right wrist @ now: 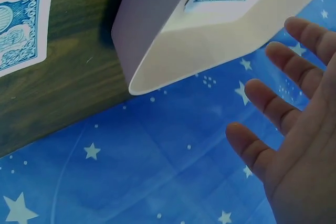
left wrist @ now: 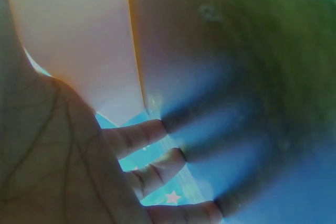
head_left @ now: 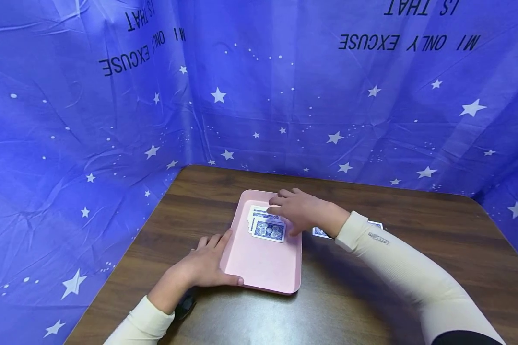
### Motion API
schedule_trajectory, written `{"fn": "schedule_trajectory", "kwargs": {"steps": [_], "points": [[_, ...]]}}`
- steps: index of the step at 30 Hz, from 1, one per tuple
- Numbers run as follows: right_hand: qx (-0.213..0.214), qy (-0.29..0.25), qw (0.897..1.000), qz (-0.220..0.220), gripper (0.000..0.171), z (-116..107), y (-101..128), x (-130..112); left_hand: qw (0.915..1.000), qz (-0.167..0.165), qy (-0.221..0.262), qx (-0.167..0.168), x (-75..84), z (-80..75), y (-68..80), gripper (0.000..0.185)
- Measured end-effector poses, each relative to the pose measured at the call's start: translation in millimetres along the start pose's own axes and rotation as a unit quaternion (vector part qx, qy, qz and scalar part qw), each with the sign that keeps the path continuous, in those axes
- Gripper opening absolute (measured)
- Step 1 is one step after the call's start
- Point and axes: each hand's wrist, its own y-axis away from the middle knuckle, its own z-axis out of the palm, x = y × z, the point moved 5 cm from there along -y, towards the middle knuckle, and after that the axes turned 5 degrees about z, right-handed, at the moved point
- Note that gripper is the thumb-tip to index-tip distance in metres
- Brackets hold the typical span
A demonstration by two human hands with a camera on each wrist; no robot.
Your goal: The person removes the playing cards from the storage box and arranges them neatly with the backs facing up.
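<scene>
- Cards [head_left: 267, 228], blue-backed, lie in a loose fanned pile in the far half of the pink tray [head_left: 263, 268], at the centre of the head view.
- Right hand [head_left: 300, 211] hovers over the pile with fingers straight and slightly spread, clamped on nothing; the right-wrist view shows the open palm and fingers [right wrist: 273, 103] free of any card.
- Left hand [head_left: 205, 266] lies flat against the tray's near-left edge, fingers straight, thumb along the rim, steadying rather than gripping; in the left-wrist view the fingers [left wrist: 142, 132] press on the tabletop beside the tray wall.
- More cards [head_left: 320, 233] lie face down on the tabletop [head_left: 414, 211] just right of the tray, partly hidden behind the right wrist; one shows at the upper left of the right-wrist view [right wrist: 21, 19].
- Judging by this, the step in hand is gathering cards into the tray: one seems just laid on the pile, and several are yet outside.
- The next move, as I judge it, calls for the right hand to swing right to the loose cards, slide a fingertip under an edge or drag one to pinch it, while the left hand keeps the tray from shifting.
</scene>
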Motion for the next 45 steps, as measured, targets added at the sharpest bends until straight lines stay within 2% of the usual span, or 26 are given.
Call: {"fn": "schedule_trajectory", "kwargs": {"steps": [8,18,32,45], "points": [[-0.009,0.025,0.999,-0.034,0.086,6.3,-11.0,-13.3,1.0,0.001,0.003,0.002,-0.8,1.8,0.7,0.131],[-0.022,0.091,0.995,-0.032,0.093,12.8,-26.2,-23.1,0.9999,0.006,-0.009,0.009,-0.4,-0.5,-1.0,0.132],[-0.053,0.094,0.993,-0.042,0.092,17.8,-31.0,-34.6,0.9999,0.007,-0.006,0.005,1.9,-0.9,-1.7,0.132],[-0.031,0.106,0.992,-0.058,0.093,17.3,-31.9,-41.3,0.9999,0.008,-0.007,0.009,2.1,-1.5,-1.0,0.131]]}}
